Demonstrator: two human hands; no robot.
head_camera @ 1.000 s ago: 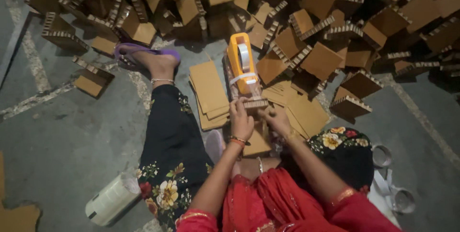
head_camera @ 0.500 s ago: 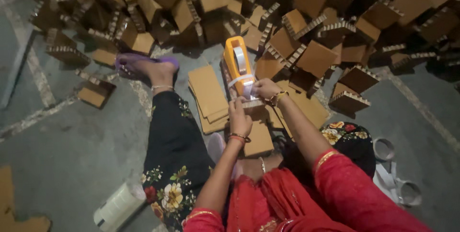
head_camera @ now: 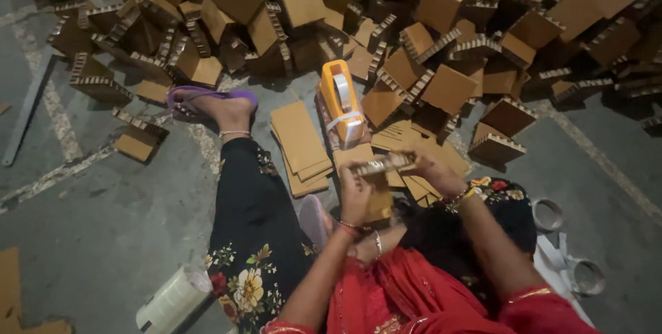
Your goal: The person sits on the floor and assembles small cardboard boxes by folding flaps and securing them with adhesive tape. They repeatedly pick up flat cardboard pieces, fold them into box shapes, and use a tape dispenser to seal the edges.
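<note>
The folded cardboard piece sat between both hands, held just below the orange tape dispenser, which stood upright on the floor and serves here as the landmark. A strip of clear tape ran from the dispenser's lower end down toward the piece. The left hand gripped the near, left part of the cardboard, its fingers curled closed around the edge. The right hand pinched the far right end, fingers closed on it and thumb on top.

To do this well, it seemed best to keep the corrugated edges pressed flush while the tape was drawn taut, so the strip would lie flat across the seam without wrinkles; both grips looked firm enough for that, though the seam itself was hidden by the fingers.

Left of the dispenser lay a stack of flat cardboard sheets, and right of it a looser spread of flat sheets. Beyond the dispenser rose a large heap of finished cardboard boxes with toothed corrugated rims. Further left of it a foot in a purple sandal rested on the concrete floor. Well below and left of the dispenser lay a roll of clear tape; to the lower right, empty tape cores lay on the floor.
</note>
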